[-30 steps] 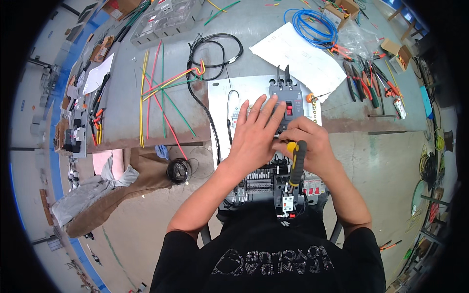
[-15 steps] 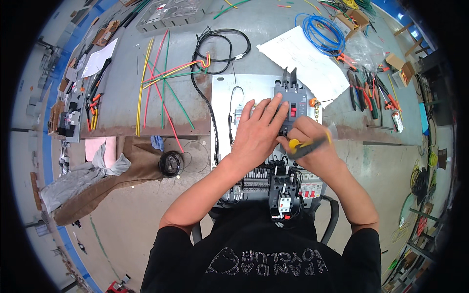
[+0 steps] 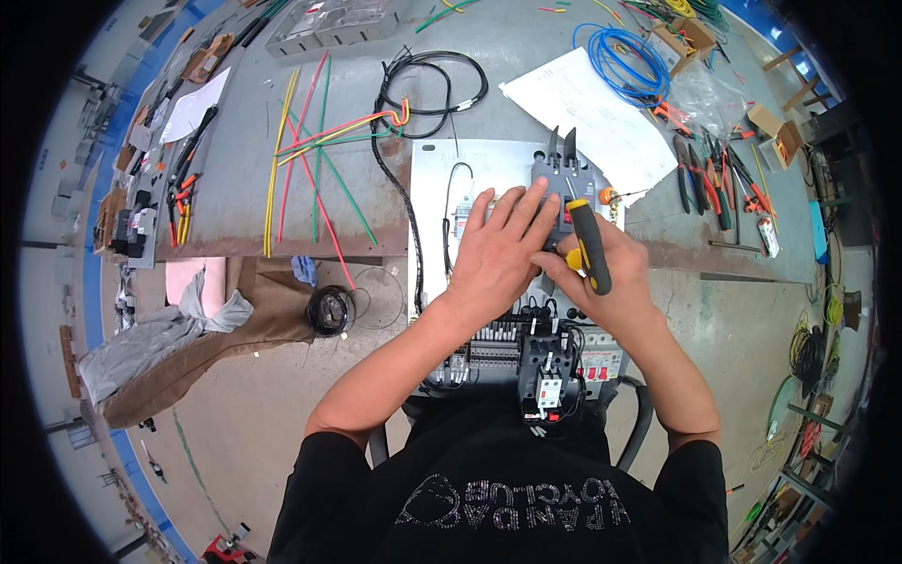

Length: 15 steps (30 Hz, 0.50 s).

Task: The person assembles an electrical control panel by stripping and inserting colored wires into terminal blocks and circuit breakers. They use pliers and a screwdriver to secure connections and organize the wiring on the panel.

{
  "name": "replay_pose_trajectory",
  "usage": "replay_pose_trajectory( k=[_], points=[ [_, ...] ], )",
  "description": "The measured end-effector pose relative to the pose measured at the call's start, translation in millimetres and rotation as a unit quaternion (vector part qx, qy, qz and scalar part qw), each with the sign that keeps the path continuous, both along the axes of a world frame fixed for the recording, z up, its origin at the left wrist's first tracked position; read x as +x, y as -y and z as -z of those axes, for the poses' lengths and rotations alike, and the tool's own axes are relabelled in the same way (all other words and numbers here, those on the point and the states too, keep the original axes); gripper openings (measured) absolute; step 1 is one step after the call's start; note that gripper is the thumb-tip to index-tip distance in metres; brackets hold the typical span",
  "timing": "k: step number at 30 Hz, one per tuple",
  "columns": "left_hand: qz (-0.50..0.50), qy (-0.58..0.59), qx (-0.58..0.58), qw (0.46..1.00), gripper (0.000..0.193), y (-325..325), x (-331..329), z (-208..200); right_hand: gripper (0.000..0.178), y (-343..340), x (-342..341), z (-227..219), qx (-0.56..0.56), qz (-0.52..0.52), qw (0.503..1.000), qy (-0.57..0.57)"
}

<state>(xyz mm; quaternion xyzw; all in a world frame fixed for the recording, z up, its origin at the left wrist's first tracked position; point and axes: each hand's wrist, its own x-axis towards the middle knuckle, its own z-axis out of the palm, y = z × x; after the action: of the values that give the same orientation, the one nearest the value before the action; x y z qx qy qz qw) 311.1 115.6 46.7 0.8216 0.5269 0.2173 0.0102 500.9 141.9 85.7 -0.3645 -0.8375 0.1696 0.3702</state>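
Note:
A grey moulded-case circuit breaker (image 3: 580,179) with a red toggle and black blades at its far end lies on a pale metal mounting plate (image 3: 435,179). My left hand (image 3: 503,244) lies over the plate and the breaker's left side, fingers stretched out, hiding what is under the palm. My right hand (image 3: 611,261) is closed round a screwdriver (image 3: 590,246) with a black and yellow handle, its thin shaft pointing away over the breaker. A rounded yellow piece (image 3: 573,259) shows beside the right thumb; its kind is unclear. The right thumb is close to the left hand.
Nearer me are a black contactor (image 3: 543,362), a terminal strip (image 3: 493,350) and small breakers (image 3: 598,367). Black cable (image 3: 395,179), coloured wires (image 3: 319,150), paper (image 3: 564,94), blue wire (image 3: 625,66) and pliers (image 3: 693,179) lie on the bench.
The screwdriver has swung from lying sideways, pointing right, to pointing away from me in my right hand. My left hand stays nearly in place.

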Motion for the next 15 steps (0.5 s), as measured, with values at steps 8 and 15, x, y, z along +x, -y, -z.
replay_pose_trajectory(
  k=[8,15],
  points=[
    [-0.013,0.006,0.001,1.0,0.082,0.9,0.9,-0.5,0.02,-8.3,7.3,-4.8,0.027,-0.089,0.992,0.08],
    [-0.006,0.017,0.007,1.0,0.081,0.8,-1.5,2.0,0.024,-0.4,0.6,-9.4,-0.033,-0.055,0.997,0.039]
  ],
)
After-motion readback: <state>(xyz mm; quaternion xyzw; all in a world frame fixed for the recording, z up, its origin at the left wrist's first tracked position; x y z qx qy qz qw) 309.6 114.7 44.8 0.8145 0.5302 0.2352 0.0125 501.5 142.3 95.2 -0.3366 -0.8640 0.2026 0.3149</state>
